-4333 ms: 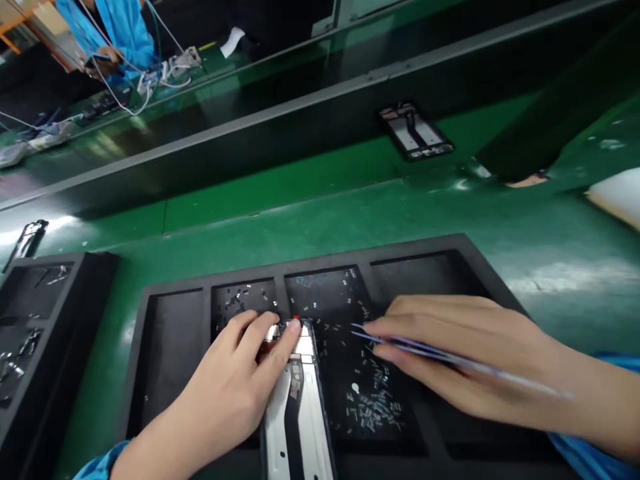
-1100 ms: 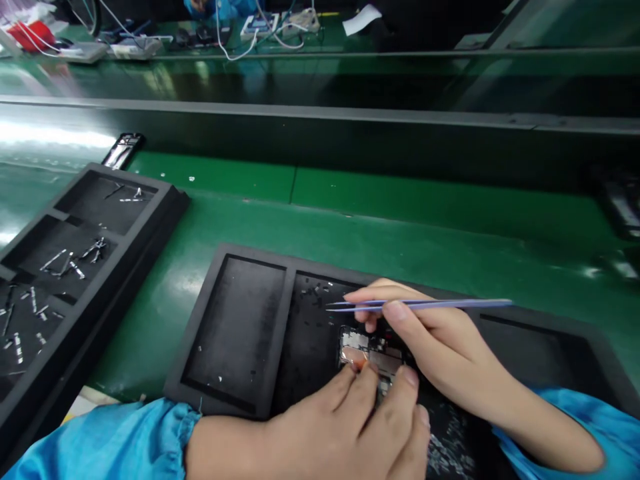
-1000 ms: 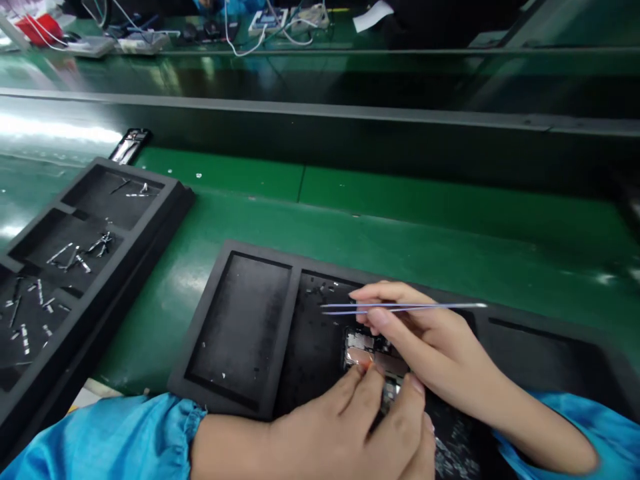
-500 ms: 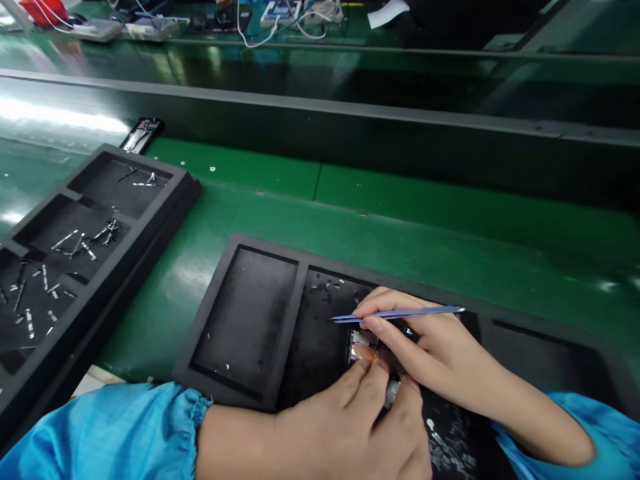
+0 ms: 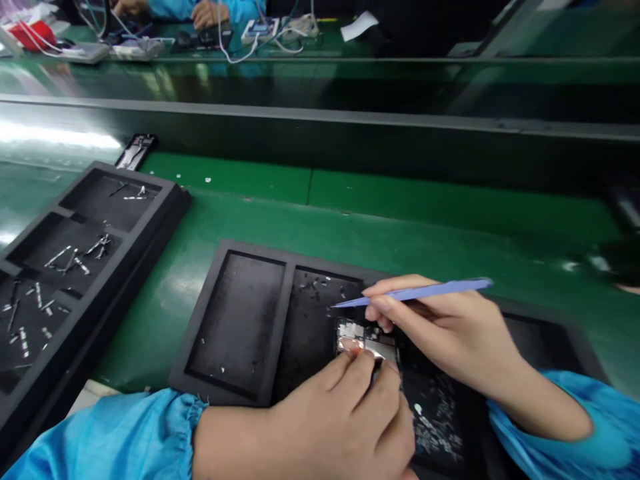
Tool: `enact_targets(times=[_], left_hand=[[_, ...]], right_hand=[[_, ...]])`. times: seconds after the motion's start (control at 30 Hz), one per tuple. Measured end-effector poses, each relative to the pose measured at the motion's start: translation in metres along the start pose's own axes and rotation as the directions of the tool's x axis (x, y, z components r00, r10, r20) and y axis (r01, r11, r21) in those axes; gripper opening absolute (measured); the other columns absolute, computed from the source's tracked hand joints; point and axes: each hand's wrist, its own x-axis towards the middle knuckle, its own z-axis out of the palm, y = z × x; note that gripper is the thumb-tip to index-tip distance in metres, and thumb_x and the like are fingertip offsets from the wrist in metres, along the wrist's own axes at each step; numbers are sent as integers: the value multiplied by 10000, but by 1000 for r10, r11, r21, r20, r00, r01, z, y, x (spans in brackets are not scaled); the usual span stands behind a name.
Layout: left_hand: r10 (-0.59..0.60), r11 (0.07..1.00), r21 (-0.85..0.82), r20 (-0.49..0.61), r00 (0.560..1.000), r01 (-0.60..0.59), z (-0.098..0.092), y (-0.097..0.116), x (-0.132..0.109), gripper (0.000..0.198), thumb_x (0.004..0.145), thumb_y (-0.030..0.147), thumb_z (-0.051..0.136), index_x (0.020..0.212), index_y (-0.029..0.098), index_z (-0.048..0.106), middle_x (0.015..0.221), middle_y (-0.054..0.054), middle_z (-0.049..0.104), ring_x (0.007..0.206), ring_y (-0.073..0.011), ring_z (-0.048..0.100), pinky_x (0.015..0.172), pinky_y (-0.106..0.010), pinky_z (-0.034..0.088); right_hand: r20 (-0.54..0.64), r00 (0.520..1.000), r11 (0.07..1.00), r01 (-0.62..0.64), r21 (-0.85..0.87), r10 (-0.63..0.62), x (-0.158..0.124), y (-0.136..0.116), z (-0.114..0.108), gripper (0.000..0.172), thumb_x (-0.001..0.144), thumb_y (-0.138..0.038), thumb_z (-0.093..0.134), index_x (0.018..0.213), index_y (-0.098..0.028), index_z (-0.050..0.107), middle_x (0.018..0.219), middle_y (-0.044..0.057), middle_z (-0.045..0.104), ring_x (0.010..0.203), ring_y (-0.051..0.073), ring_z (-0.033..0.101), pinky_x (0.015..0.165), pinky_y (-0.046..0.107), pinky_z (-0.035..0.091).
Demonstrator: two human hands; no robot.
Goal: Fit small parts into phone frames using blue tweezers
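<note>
My left hand (image 5: 345, 413) is closed over the lower part of an opened phone (image 5: 351, 331), its fingertips pressed on the exposed innards. Metal shields and a copper-coloured patch show at the phone's upper end; the rest is hidden under my fingers. In my right hand (image 5: 445, 327) I pinch blue-violet tweezers (image 5: 425, 291), whose tips point left, just above the phone's top edge. Both hands are over a black foam tray (image 5: 280, 320). Tiny dark and silvery bits (image 5: 317, 283) lie in its middle compartment beyond the tips, and small clear-looking pieces (image 5: 440, 433) lie right of my left hand.
Another black tray (image 5: 155, 227) at the left holds several thin metallic strips. Behind it lies a narrow dark device part (image 5: 136, 152). A raised ledge (image 5: 320, 117) crosses the green bench. Beyond it are cables (image 5: 293, 47) and a co-worker's hands (image 5: 210, 13).
The tweezers have lifted away from the phone, uncovering more of its upper end, and are turned so their broad side shows. My view has shifted slightly; a co-worker's hands now appear at the back.
</note>
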Motion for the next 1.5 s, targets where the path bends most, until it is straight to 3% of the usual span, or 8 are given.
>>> enact_targets(times=[0.13,0.33,0.97,1.13,1.2,1.3,1.4,1.5], left_hand=[[-13,1000,13,-42,999,13,0,1,-1,521,949,383,465,1334,43,553,1291,-234,613,1177,-369,609,1077,-511,411],[-23,1000,-18,12,1000,24,1,2,0,540,935,403,476,1329,41,547,1329,-260,575,1199,-387,585,1072,-504,408],[-35,997,-71,-83,996,29,11,2,-1,541,888,372,515,1307,33,564,1286,-255,583,1180,-392,579,1008,-512,486],[-146,953,-290,-181,973,90,-25,-14,11,209,871,157,517,1000,50,642,1057,-185,666,1098,-282,626,994,-415,531],[-403,826,-442,-29,915,349,-47,-29,20,158,917,132,482,956,110,634,1010,-124,668,993,-196,652,889,-320,569],[-619,491,-466,407,671,736,-64,-58,34,197,965,243,466,1036,164,632,935,-68,678,740,-140,676,565,-216,550],[-460,202,-452,739,492,869,-51,-82,43,246,940,315,479,1073,150,604,834,-49,673,571,-148,674,351,-179,438],[-337,15,-472,828,449,882,-28,-92,46,174,885,287,518,954,138,575,874,-54,643,580,-168,700,296,-167,405]], right_hand=[[-112,991,995,62,-78,-71,-7,-6,-11,248,955,-348,640,757,-215,709,721,2,733,507,128,673,470,210,549],[-192,940,901,191,-389,-282,-5,-10,1,452,999,-446,554,626,-211,650,579,7,704,501,139,675,452,222,488],[-228,944,905,133,-404,-240,-3,-2,13,487,1008,-427,537,587,-193,606,515,3,611,432,118,552,436,260,388],[-241,941,939,157,-306,-236,0,3,10,482,993,-460,555,603,-181,602,496,-18,552,423,94,478,442,239,364],[-270,936,947,146,-285,-226,1,3,9,511,998,-466,538,575,-181,568,465,-30,501,409,88,437,434,236,347],[-296,941,968,95,-231,-163,3,1,9,539,997,-454,533,529,-188,496,442,-40,458,399,83,401,415,236,316],[-314,942,983,67,-170,-119,3,-1,9,524,978,-419,563,516,-191,468,433,-46,444,394,81,386,401,235,297],[-310,945,988,57,-144,-99,3,-1,8,492,960,-401,584,521,-192,509,428,-46,459,388,84,399,393,235,294]])
